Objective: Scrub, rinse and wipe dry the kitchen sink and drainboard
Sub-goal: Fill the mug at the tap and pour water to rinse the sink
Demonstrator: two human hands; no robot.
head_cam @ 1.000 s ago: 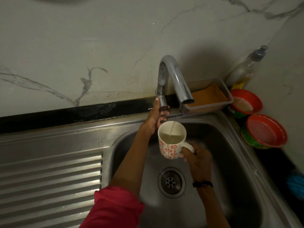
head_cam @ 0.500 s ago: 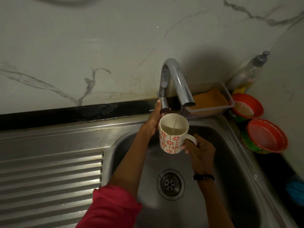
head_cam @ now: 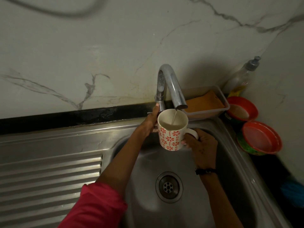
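Note:
A steel sink [head_cam: 230, 162] with a round drain [head_cam: 169, 186] lies in front of me, its ribbed drainboard [head_cam: 49, 178] to the left. My right hand [head_cam: 199, 145] grips the handle of a white mug with red flowers [head_cam: 171, 134], held right under the chrome tap's spout [head_cam: 171, 86]. A thin stream of water runs into the mug. My left hand [head_cam: 150, 122] grips the tap's lever at the base, partly hidden behind the mug.
A clear tray holding an orange cloth or sponge [head_cam: 205, 102] sits behind the basin on the right. Two red-rimmed bowls [head_cam: 261, 137] and a soap bottle [head_cam: 240, 79] stand in the right corner. A marble wall rises behind the tap. Something blue [head_cam: 292, 190] lies at the far right.
The mug has risen closer to the spout with my right hand. My left hand has stayed on the tap lever, and water keeps running.

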